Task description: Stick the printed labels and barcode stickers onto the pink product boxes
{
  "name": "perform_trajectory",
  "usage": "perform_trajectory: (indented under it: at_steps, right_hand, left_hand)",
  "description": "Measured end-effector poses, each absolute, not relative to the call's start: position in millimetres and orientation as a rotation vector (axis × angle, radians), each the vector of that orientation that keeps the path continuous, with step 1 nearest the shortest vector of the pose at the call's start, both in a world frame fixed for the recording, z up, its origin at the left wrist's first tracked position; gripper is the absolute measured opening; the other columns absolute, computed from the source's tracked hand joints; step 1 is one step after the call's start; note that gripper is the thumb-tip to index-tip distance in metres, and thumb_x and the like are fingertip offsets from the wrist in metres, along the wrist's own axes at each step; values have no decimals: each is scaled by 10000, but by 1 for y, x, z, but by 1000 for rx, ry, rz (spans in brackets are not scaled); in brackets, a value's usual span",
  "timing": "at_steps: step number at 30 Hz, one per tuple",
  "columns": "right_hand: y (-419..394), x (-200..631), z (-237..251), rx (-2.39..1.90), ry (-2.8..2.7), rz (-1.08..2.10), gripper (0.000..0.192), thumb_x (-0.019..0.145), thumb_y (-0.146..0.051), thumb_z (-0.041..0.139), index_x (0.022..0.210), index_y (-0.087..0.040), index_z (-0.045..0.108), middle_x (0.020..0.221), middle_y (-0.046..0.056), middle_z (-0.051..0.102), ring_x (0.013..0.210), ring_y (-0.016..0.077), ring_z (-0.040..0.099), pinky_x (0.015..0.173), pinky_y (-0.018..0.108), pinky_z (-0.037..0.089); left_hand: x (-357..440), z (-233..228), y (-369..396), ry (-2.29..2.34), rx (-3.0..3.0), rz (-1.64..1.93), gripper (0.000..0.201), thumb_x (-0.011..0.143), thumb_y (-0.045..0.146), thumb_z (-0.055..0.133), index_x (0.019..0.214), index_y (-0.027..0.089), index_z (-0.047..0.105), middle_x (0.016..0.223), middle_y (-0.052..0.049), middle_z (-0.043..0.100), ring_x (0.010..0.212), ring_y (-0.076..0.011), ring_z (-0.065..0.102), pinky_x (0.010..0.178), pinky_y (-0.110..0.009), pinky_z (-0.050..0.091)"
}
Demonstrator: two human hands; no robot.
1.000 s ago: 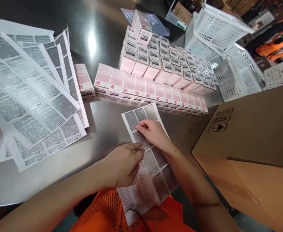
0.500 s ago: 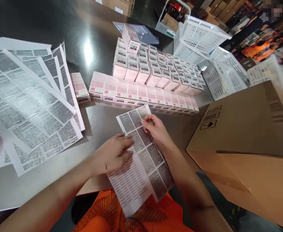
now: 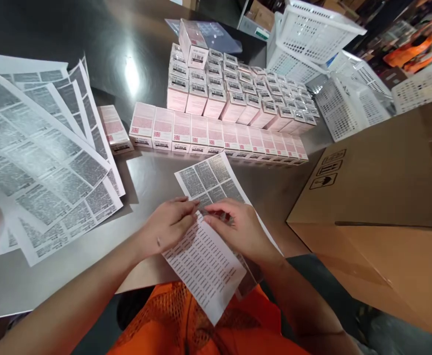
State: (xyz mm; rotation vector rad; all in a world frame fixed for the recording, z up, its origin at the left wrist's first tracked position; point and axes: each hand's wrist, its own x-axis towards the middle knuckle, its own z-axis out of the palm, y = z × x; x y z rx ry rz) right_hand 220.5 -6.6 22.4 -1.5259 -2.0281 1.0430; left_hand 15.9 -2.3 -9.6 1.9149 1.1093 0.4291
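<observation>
Label sheet (image 3: 208,264) looks mostly full, pinched by our left fingers (image 3: 186,209) over the near edge of the tabletop (image 3: 149,172), right fingers' (image 3: 221,206) grip unclear to us, boxes (image 3: 200,129) already lined up.

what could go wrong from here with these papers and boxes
The sheet of printed rows overhangs the near edge of the table, so it might crease or slip if the left hand and right hand lose it. The dense-text sheet lies partly beneath it, so the two might shift together. The single carton perched on the stacked cartons could topple if bumped.
</observation>
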Motion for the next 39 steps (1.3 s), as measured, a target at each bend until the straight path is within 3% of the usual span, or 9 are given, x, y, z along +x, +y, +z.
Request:
perform_trajectory:
  at_steps: [4,12,19,28,39]
  right_hand:
    - [14,223,6,-1517,-2010,839,148,904,-237,639,1025,-227,722,983,48,713,828,169,660,707,281,525]
    - [47,204,-11,-1462,-2312,786,146,880,-83,626,960,-194,676,973,47,632,892,173,620,830,319,499]
    - [51,209,-10,-1452,-2375,784,118,881,-77,625,908,-184,667,948,42,604,862,168,604,820,315,490]
    - [50,206,-9,-1439,-2392,793,150,888,-68,595,816,-190,643,886,28,584,827,164,584,792,303,478]
    - [42,204,-12,-1464,-2344,724,137,901,-80,595,854,-197,651,923,40,626,880,178,603,825,306,481]
  left_hand:
    - [18,-11,-6,1022,2088,410,329,913,175,360,866,189,686,1033,-69,770,1209,-238,637,1159,-429,389]
    - [22,-12,-8,1004,2157,352,284,900,157,402,879,155,686,1139,-115,751,1239,-266,622,1175,-471,366]
    - [22,-12,-8,998,2173,286,299,898,175,408,947,126,699,1179,-146,734,1304,-275,572,1191,-467,338]
    - [22,-14,-8,993,2183,332,277,890,162,422,886,139,698,1145,-142,745,1248,-288,613,1174,-485,364]
    - [23,-11,-7,1008,2204,268,330,899,183,397,955,113,715,1220,-164,716,1267,-277,601,1185,-455,348]
